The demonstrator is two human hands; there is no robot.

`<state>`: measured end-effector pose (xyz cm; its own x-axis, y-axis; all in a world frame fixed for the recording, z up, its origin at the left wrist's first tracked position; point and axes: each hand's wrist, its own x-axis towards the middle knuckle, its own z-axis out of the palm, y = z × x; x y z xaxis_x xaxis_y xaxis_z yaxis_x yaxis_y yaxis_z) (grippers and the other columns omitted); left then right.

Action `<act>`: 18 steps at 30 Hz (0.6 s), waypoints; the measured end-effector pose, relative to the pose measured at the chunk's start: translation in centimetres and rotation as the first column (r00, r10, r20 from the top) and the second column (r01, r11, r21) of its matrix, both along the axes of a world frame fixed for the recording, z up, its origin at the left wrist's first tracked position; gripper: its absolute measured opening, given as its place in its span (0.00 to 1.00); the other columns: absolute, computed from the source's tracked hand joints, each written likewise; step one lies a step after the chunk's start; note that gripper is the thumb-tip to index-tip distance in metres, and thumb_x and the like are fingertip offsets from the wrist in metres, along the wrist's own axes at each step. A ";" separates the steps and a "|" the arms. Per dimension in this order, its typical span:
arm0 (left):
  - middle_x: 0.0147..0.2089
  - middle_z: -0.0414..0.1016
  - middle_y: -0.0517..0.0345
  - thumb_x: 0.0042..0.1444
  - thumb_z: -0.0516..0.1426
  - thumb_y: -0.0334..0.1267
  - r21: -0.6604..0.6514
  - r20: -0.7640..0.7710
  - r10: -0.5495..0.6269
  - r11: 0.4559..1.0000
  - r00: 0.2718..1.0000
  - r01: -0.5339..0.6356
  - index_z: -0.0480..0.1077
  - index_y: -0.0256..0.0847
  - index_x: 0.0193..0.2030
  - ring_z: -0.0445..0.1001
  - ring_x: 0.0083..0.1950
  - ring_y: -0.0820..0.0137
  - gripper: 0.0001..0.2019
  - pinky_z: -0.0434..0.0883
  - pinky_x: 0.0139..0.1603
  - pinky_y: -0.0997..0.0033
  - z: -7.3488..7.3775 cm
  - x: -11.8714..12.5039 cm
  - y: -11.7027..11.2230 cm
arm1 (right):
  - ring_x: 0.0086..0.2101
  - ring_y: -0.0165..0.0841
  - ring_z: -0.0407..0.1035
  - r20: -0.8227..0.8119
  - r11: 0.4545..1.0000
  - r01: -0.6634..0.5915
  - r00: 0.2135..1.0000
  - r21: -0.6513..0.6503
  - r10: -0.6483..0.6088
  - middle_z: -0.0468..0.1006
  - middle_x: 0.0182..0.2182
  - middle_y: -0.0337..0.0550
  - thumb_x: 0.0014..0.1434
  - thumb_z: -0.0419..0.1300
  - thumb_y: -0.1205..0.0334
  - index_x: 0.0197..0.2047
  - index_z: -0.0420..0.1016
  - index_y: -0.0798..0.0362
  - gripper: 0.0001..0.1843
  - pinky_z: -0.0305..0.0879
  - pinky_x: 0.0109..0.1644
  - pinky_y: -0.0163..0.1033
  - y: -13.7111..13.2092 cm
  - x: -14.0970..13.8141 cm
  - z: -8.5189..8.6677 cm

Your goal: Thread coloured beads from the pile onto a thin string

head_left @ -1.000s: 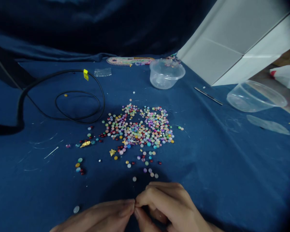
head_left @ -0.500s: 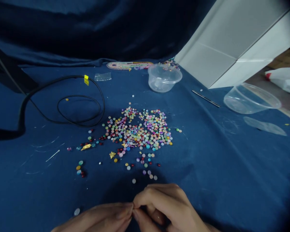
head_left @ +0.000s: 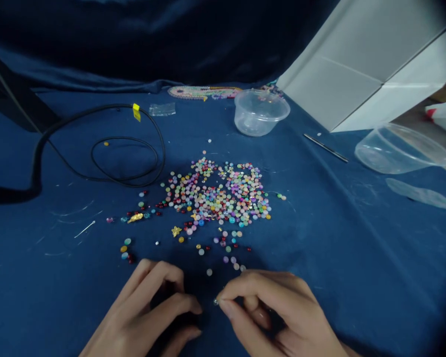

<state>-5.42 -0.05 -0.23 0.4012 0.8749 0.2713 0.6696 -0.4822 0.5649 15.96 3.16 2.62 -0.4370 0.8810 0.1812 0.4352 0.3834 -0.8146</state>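
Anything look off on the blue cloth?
Mainly the clear plastic tub at far right: it looks tilted over, unlike the upright tub behind the beads. Also, a few loose beads lie apart from the main bead pile.

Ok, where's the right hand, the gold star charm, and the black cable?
Right hand [head_left: 278, 302]: head view, back of the hand.
Gold star charm [head_left: 176, 231]: head view, its middle.
Black cable [head_left: 164, 157]: head view, loop's right bend.

Right hand [head_left: 278, 312] touching a small bead [head_left: 216, 301]; left hand [head_left: 144, 307] curled nearby, both below scattered beads [head_left: 215, 198] on blue cloth [head_left: 338, 258].
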 end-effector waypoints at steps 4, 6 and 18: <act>0.41 0.68 0.59 0.61 0.55 0.29 -0.115 0.093 0.043 0.993 0.995 -0.032 0.73 0.47 0.38 0.64 0.40 0.68 0.08 0.66 0.42 0.70 -1.1 0.6 -0.6 | 0.18 0.22 0.61 -0.008 0.999 -0.043 0.999 -0.007 0.043 0.65 0.17 0.32 0.58 0.57 0.73 0.33 0.76 0.54 0.08 0.60 0.23 0.26 -0.2 0.2 0.2; 0.40 0.68 0.60 0.62 0.55 0.30 -0.127 0.137 0.066 0.991 0.988 -0.049 0.73 0.47 0.35 0.63 0.40 0.68 0.08 0.65 0.40 0.70 -1.3 0.9 -0.6 | 0.17 0.22 0.60 -0.016 0.999 -0.037 0.999 0.001 0.037 0.65 0.17 0.31 0.58 0.58 0.73 0.32 0.76 0.54 0.08 0.60 0.23 0.26 -0.2 0.2 0.1; 0.41 0.69 0.60 0.63 0.53 0.28 -0.061 0.011 -0.026 0.998 1.000 0.027 0.70 0.44 0.40 0.66 0.43 0.69 0.07 0.65 0.46 0.71 -1.1 0.4 -0.1 | 0.17 0.21 0.60 -0.011 0.999 -0.033 0.999 0.016 0.034 0.65 0.17 0.30 0.58 0.59 0.73 0.33 0.76 0.54 0.06 0.60 0.23 0.25 0.1 0.4 0.0</act>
